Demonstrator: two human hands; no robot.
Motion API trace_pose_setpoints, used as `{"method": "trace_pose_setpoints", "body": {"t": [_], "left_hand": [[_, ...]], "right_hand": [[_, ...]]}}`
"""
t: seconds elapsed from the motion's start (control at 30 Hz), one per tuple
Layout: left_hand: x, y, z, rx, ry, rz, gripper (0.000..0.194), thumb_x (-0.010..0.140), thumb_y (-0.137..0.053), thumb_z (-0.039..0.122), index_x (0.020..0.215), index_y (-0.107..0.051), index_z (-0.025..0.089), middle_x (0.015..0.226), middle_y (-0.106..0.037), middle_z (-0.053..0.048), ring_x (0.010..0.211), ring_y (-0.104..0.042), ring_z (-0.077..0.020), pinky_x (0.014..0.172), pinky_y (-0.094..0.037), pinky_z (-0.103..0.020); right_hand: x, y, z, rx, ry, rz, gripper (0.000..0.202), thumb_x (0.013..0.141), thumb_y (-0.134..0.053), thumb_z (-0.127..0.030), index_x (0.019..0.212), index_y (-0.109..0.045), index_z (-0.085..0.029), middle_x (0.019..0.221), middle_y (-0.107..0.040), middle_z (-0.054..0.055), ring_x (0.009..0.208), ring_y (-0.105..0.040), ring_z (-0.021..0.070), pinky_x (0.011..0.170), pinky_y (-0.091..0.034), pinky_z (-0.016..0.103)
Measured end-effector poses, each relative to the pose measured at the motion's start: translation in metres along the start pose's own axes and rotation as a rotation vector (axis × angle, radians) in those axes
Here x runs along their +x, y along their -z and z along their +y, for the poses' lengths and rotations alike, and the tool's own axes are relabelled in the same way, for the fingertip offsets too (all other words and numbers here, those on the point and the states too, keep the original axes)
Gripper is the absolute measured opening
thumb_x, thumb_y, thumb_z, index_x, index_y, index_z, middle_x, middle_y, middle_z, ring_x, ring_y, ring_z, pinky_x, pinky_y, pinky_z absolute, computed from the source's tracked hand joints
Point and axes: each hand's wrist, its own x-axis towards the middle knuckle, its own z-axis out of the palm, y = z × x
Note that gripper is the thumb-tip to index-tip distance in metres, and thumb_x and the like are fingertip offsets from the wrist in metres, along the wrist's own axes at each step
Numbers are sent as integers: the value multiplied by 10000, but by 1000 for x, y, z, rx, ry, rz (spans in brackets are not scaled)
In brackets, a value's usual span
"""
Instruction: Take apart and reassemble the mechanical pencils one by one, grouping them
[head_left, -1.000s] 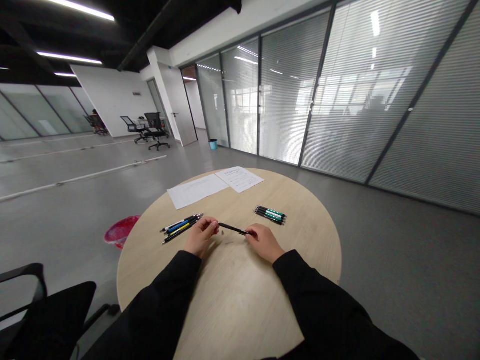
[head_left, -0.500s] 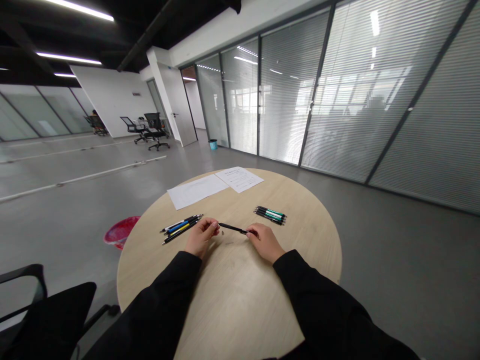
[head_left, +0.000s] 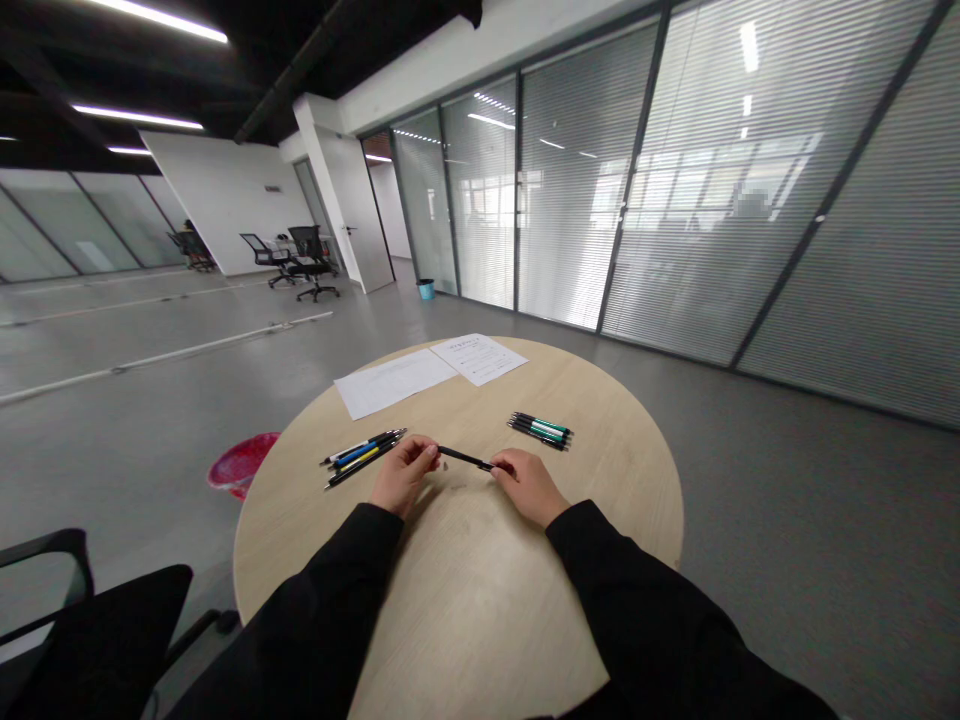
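Observation:
Between my two hands a black pen (head_left: 465,457) is held just above the round wooden table (head_left: 480,600). My left hand (head_left: 405,472) pinches its left end, and my right hand (head_left: 527,483) grips the right end near the clip. Both ends are partly hidden by the fingers. Left of my left hand lies a group of pens (head_left: 360,455) with white, blue, yellow and black barrels. Beyond my right hand rests a row of pens (head_left: 540,430) with green and white parts. A small dark speck (head_left: 445,466) shows on the tabletop below the held pen.
Two sheets of paper (head_left: 405,380) lie at the table's far side. A red basin (head_left: 238,465) is on the floor to the left, and a black chair (head_left: 97,640) stands at the near left. Farther off are a blue bin (head_left: 426,289) and glass partitions with blinds (head_left: 577,190).
The left fingers have closed slightly farther over the pen's left end. Otherwise the hands, pen and table items look the same.

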Motion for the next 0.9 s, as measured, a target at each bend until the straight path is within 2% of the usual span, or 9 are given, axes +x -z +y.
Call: {"method": "trace_pose_setpoints", "body": {"t": [0.27, 0.43, 0.5, 0.57, 0.67, 0.77, 0.9], "left_hand": [[2, 0, -7, -58, 29, -43, 399, 656, -862, 379, 878, -612, 162, 680, -627, 28, 630, -622, -120, 645, -490, -259], [-1, -2, -6, 54, 0, -100, 406, 738, -775, 387, 1003, -545, 185, 695, -605, 39, 630, -597, -127, 630, -467, -264], [-4, -3, -3, 230, -57, -139, 345, 782, -714, 383, 1009, -537, 191, 697, -587, 40, 594, -552, -121, 591, -433, -256], [-7, -4, 0, 508, -145, -195, 243, 822, -652, 368, 965, -572, 189, 698, -574, 29, 577, -512, -122, 576, -404, -259], [-12, -6, 5, 909, -292, -343, 150, 865, -582, 328, 885, -639, 191, 758, -601, -14, 631, -525, -148, 618, -413, -283], [-15, -8, 8, 1126, -370, -488, 140, 876, -560, 288, 881, -668, 199, 880, -632, -56, 752, -587, -184, 684, -441, -297], [-16, -10, 7, 1304, -374, -541, 167, 904, -504, 230, 855, -662, 202, 903, -629, -71, 800, -608, -199, 708, -447, -301]], "right_hand": [[-2, -1, -1, 19, -18, -55, 139, 857, -630, -149, 947, -721, -202, 855, -713, 26, 782, -617, 172, 728, -431, 267], [-1, 0, -1, 20, -16, -17, 118, 864, -611, -158, 907, -713, -198, 848, -708, 27, 782, -615, 172, 715, -432, 267], [0, 0, 1, 32, -30, 21, 125, 866, -595, -157, 898, -710, -196, 845, -705, 26, 785, -617, 172, 718, -434, 269], [0, 0, 2, 51, -47, 53, 131, 867, -584, -161, 899, -707, -195, 847, -706, 24, 784, -620, 170, 723, -438, 271], [1, 0, 5, 72, -71, 77, 133, 870, -579, -179, 907, -706, -194, 848, -709, 23, 776, -624, 169, 718, -443, 274], [1, 0, 6, 71, -80, 83, 133, 871, -578, -190, 901, -708, -194, 841, -710, 25, 767, -624, 171, 709, -443, 276], [1, -1, 5, 61, -85, 76, 133, 868, -584, -187, 902, -712, -199, 839, -713, 23, 761, -624, 171, 705, -441, 276]]}}
